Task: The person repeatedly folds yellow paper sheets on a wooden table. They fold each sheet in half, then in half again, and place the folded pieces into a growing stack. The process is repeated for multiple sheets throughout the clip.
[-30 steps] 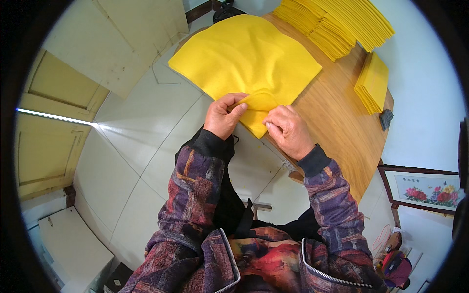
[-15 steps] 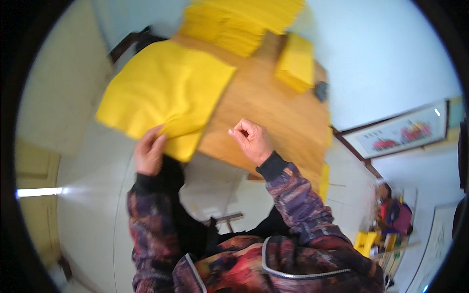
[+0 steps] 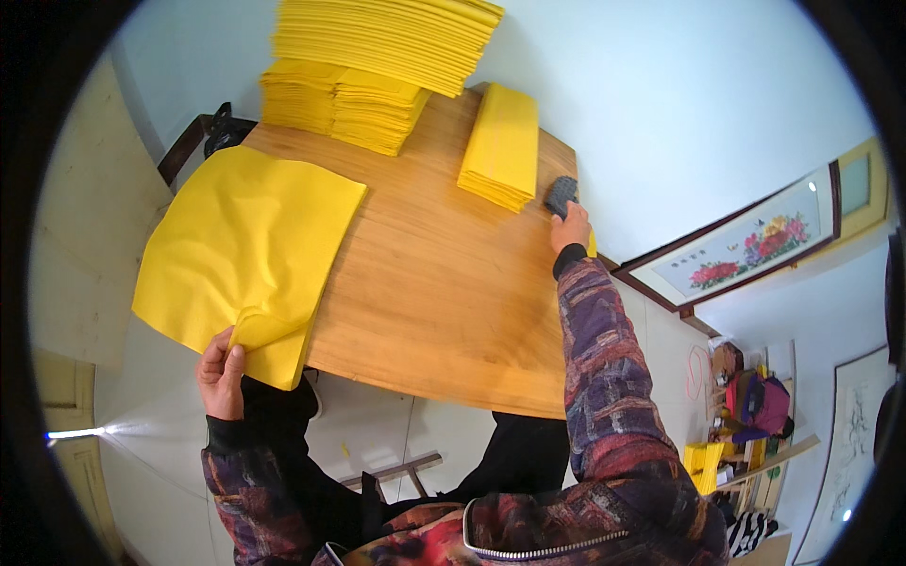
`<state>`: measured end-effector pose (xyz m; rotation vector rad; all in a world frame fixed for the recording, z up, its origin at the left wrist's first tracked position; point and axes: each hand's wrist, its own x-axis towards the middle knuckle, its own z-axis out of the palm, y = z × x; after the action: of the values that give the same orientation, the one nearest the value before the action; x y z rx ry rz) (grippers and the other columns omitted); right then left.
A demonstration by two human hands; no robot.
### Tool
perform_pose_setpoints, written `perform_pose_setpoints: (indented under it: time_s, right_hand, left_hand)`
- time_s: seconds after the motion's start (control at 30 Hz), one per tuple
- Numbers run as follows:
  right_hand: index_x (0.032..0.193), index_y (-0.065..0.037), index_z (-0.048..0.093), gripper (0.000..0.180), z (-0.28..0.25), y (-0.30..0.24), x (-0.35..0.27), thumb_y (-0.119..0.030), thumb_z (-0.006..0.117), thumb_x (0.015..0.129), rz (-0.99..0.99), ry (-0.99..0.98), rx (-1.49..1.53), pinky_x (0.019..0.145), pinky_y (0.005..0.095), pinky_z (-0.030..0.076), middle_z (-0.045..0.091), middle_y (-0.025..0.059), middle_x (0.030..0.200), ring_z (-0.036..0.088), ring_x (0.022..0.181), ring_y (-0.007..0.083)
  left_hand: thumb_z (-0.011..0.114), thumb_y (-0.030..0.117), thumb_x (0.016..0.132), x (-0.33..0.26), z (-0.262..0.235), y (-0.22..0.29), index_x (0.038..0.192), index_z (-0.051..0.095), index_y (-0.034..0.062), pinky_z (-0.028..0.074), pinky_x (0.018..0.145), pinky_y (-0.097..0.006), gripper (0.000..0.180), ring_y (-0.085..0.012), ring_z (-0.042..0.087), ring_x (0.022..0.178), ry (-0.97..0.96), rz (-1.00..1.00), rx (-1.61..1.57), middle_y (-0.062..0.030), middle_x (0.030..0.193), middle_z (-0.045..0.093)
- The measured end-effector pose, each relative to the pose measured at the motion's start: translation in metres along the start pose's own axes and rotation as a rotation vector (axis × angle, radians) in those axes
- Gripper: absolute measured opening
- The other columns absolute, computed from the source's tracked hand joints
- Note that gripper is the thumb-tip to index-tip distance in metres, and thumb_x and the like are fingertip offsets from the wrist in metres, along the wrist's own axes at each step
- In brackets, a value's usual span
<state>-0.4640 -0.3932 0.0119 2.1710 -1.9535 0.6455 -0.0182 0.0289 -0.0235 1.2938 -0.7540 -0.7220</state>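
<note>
A large yellow felt-like sheet [image 3: 255, 226] lies over the table's left part, its near edge overhanging. My left hand [image 3: 222, 377] pinches its near left corner, where a flap is folded up and shows a second layer. At the table's far right edge, my right hand [image 3: 571, 228] is closed on the near end of a small dark grey, rough-looking object [image 3: 560, 192]. The hand partly hides that object, so its kind is unclear.
On the wooden table [image 3: 434, 283] stand tall piles of folded yellow pieces [image 3: 377, 42] at the back, beside a narrower yellow stack [image 3: 500, 146]. A framed flower picture [image 3: 746, 250] leans at the right wall. A wooden stool bar [image 3: 401, 469] shows below the table.
My right hand has moved from above the table's middle to the grey object at its far right edge. My left hand still holds the sheet's corner. The whole view has shifted.
</note>
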Motion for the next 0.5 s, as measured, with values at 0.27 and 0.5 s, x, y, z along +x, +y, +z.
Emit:
perform_pose_setpoints:
  time_s: [0.27,0.5]
  right_hand:
    - [0.091,-0.008,0.065,0.014,0.033,0.046,0.038,-0.019,0.057,0.085,-0.145,0.048,-0.11,0.078,0.0475,0.048,0.065,0.0147,0.095,0.061,0.09,0.0369]
    - [0.086,-0.005,0.06,0.025,0.008,0.055,0.024,-0.029,0.057,0.092,-0.311,-0.021,-0.199,0.071,0.0492,0.046,0.061,0.0175,0.087,0.058,0.082,0.0403]
  left_hand:
    - [0.056,0.006,0.089,-0.007,0.012,0.014,0.109,0.063,-0.0065,0.042,0.091,-0.027,0.024,-0.0155,0.058,0.099,0.067,-0.063,0.027,-0.0082,0.105,0.065]
    - [0.058,0.007,0.092,-0.004,0.017,0.013,0.11,0.063,-0.0058,0.044,0.091,-0.027,0.023,-0.0129,0.059,0.098,0.051,-0.048,-0.159,-0.0055,0.105,0.066]
